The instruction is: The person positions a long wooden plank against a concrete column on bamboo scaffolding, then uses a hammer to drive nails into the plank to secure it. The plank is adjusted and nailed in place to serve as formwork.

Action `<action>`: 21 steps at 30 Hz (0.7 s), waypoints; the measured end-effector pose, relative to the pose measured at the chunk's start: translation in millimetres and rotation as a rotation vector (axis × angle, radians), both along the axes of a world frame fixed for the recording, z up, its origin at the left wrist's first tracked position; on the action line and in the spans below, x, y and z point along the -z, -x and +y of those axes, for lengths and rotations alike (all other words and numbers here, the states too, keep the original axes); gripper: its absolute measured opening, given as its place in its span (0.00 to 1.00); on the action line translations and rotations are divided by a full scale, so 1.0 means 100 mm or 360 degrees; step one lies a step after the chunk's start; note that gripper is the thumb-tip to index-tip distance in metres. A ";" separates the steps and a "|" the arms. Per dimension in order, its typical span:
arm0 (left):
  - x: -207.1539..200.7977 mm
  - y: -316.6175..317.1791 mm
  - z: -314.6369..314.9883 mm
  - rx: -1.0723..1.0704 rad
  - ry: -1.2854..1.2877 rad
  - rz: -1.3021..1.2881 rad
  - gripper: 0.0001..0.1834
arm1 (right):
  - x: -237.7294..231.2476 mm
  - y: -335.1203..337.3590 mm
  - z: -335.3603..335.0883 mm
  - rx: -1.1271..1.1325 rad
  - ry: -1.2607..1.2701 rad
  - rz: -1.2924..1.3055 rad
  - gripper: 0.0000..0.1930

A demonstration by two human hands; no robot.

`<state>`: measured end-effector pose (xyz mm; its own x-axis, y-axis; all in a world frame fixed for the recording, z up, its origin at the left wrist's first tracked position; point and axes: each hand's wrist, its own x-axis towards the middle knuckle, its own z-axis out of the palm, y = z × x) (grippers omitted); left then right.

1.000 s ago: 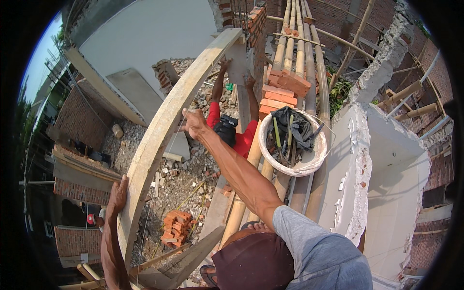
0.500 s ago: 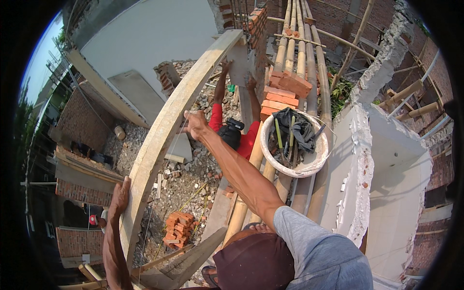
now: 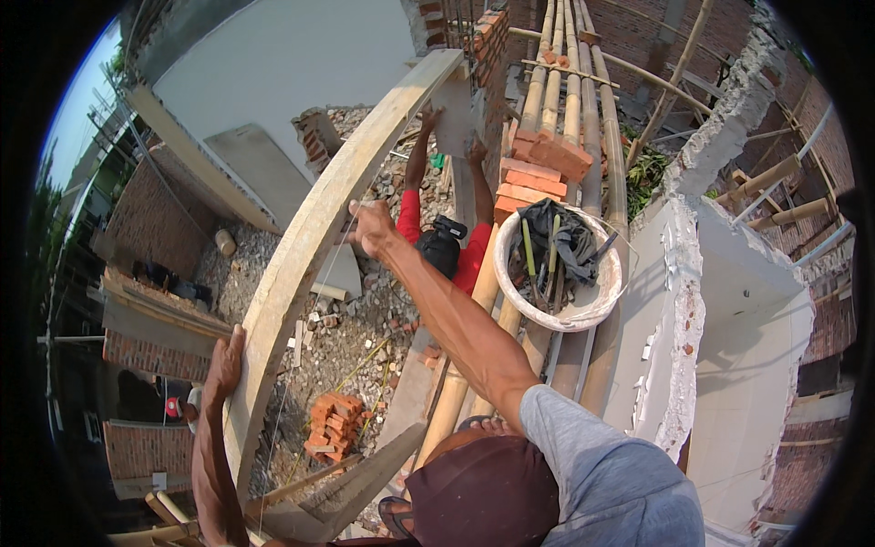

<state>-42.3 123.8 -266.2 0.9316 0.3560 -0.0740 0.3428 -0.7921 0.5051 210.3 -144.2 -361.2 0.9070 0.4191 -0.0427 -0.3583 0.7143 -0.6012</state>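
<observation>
We had the wooden beam (image 3: 305, 237) slanting above the rubble (image 3: 357, 356) on our left, its far end near the brick pillar (image 3: 490, 41); our left hand (image 3: 225, 365) lay against its outer edge, our right hand (image 3: 374, 230) at its inner edge; with fingers partly hidden, we could not tell whether either grip was closed; we judged it heavy, stiff and hardly slippery, best held by both edges, hands well apart.
</observation>
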 end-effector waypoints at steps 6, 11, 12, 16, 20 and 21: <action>0.06 -0.01 0.09 -0.0016 0.0029 0.0039 0.40 | -0.03 0.01 -0.01 0.0013 -0.0016 0.0007 0.18; 0.07 0.00 0.12 -0.0073 -0.0023 0.0067 0.44 | -0.06 0.03 -0.02 0.0017 0.0032 -0.0041 0.18; 0.07 0.00 0.12 -0.0066 -0.0046 0.0081 0.45 | -0.06 0.03 -0.03 0.0012 0.0017 -0.0041 0.18; 0.05 -0.02 0.12 -0.0064 -0.0060 0.0097 0.45 | -0.07 0.03 -0.02 0.0024 0.0031 -0.0019 0.18; 0.04 -0.01 0.10 -0.0057 -0.0091 0.0096 0.45 | -0.06 0.02 -0.01 0.0015 0.0038 0.0003 0.19; 0.04 0.00 0.09 -0.0037 -0.0102 0.0067 0.44 | -0.05 0.01 -0.01 0.0008 0.0021 -0.0016 0.19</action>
